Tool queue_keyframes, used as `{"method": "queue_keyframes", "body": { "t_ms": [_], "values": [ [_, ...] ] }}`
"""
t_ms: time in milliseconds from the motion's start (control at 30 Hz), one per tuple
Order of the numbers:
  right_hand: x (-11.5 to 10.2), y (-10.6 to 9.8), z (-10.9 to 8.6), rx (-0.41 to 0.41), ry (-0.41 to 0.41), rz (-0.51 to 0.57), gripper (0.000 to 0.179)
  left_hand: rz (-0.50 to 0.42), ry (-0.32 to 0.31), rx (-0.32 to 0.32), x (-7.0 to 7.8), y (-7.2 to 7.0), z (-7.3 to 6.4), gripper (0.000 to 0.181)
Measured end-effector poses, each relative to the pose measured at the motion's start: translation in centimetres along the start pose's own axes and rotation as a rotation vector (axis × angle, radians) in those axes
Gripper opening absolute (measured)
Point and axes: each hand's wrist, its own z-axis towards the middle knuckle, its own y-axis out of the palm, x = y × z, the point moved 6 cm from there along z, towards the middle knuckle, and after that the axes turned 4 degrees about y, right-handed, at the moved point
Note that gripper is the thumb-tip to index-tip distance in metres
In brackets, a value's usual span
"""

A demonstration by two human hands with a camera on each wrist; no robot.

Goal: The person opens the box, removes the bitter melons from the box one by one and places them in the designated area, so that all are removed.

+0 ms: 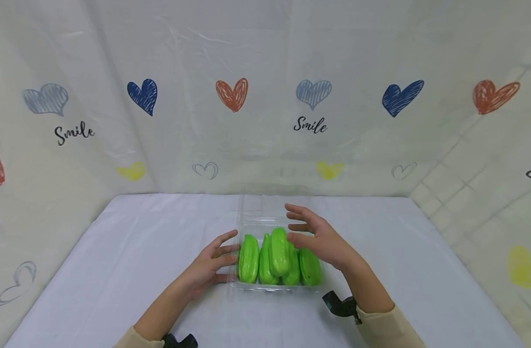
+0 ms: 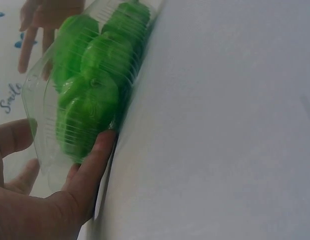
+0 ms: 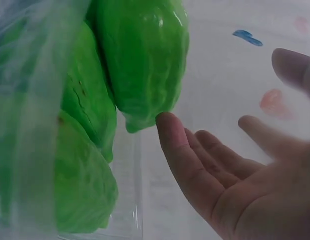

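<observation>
A clear plastic clamshell box [image 1: 270,287] stands on the table with several bright green, lumpy, oblong vegetables inside, shaped like bitter melons. One green vegetable [image 1: 280,253] lies on top of the others in the middle. My left hand [image 1: 200,270] is at the box's left side, fingers spread; in the left wrist view its thumb reaches along the base of the box wall [image 2: 37,107]. Over the right part of the box hovers my right hand [image 1: 324,241], its fingers extended and holding nothing. In the right wrist view its thumb tip overlaps the end of the upper vegetable [image 3: 145,65].
The box's transparent lid [image 1: 265,208] is raised at the back, close to the table's far edge. A white cloth covers the table [image 1: 161,241]. Pale sheets printed with hearts and "Smile" hang behind [image 1: 265,145] and along both sides.
</observation>
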Motion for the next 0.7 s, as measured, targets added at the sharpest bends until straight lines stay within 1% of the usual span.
{"method": "queue_keyframes", "body": {
  "t_ms": [267, 367, 700],
  "values": [
    [0.5, 1.3, 0.1, -0.007, 0.031, -0.150, 0.068, -0.015, -0.003, -0.007, -0.2, 0.0, 0.1, 0.067],
    [0.6, 1.7, 0.1, -0.012, 0.045, -0.190, 0.070, -0.017, -0.003, -0.009, -0.2, -0.1, 0.1, 0.068],
    [1.0, 2.2, 0.4, -0.003, 0.066, -0.270, 0.072, -0.009, 0.001, -0.008, -0.1, 0.0, 0.1, 0.069]
  ]
}}
